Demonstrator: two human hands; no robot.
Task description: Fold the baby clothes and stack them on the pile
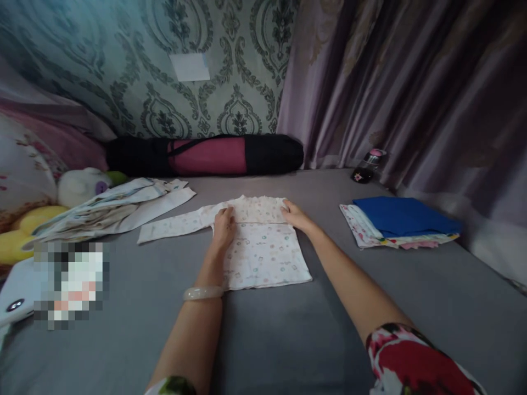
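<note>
At centre frame, a printed long-sleeved shirt [265, 252] lies flat, one sleeve [177, 224] stretching leftward and slightly down from the left hand [224, 226], the nearer one. The right hand [298, 216] pinches the shirt's right edge; whether the left's fingers grip, I cannot tell.

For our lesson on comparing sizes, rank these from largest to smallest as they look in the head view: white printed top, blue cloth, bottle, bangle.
1. White printed top
2. Blue cloth
3. Bottle, bangle: too alike to rank; the bangle is nearer the camera.
</note>
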